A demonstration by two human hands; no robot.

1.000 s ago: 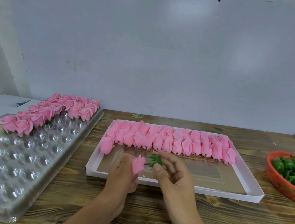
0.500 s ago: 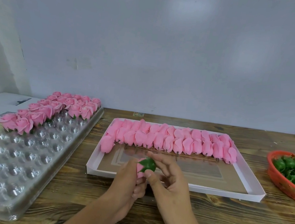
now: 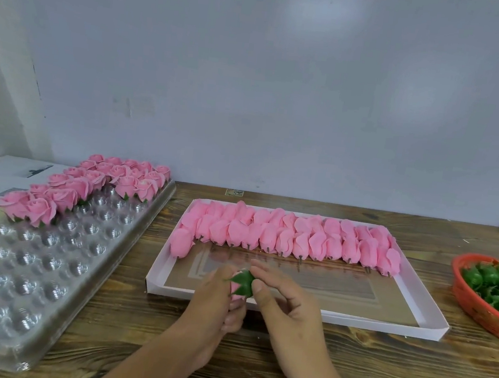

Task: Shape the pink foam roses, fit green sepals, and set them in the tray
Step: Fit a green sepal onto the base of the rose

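Behind the curled left hand (image 3: 217, 297), a mostly hidden rose (image 3: 234, 287) is gripped; right hand (image 3: 283, 304) pinches its sepal (image 3: 243, 283).

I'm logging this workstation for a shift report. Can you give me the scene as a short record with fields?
left hand: holds a pink rose
right hand: pinches the green sepal on the rose
blister tray: finished roses fill the far end
white box: rows of unshaped buds
red basket: spare sepals

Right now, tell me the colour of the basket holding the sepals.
Orange-red basket, seen in the head view.
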